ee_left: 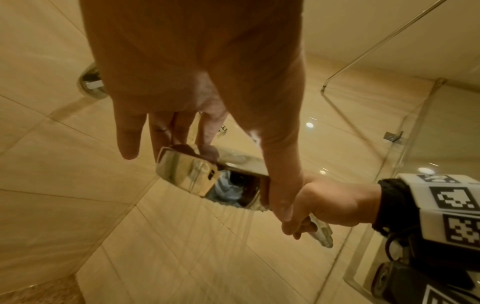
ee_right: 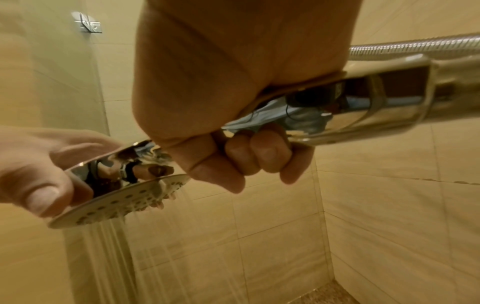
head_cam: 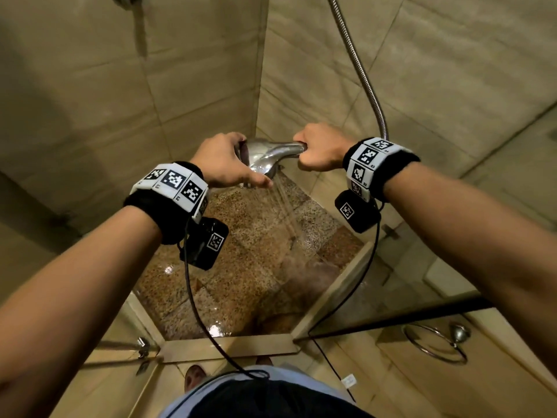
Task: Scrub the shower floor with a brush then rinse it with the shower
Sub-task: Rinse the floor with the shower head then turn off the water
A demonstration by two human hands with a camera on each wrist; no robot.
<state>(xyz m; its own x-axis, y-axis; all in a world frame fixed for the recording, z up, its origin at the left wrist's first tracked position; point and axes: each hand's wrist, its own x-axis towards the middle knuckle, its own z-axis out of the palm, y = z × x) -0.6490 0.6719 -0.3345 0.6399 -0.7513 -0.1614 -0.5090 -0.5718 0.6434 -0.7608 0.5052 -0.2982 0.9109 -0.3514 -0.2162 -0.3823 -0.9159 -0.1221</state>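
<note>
Shower head (head_cam: 265, 156) spraying floor (head_cam: 256, 267); right hand (head_cam: 319, 149) grips handle, left hand (head_cam: 224, 159) pinches rim; no legible writing.

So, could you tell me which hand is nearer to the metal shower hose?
Right. The right hand grips the shower head's handle, the end where the hose joins. The left hand holds the spraying face's rim, farther from it.

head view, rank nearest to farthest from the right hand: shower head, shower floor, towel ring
1. shower head: its handle is gripped in the right hand, touching.
2. shower floor: wet speckled stone, below the hands, inside the curb.
3. towel ring: chrome, lower right, beyond the glass panel.
</note>
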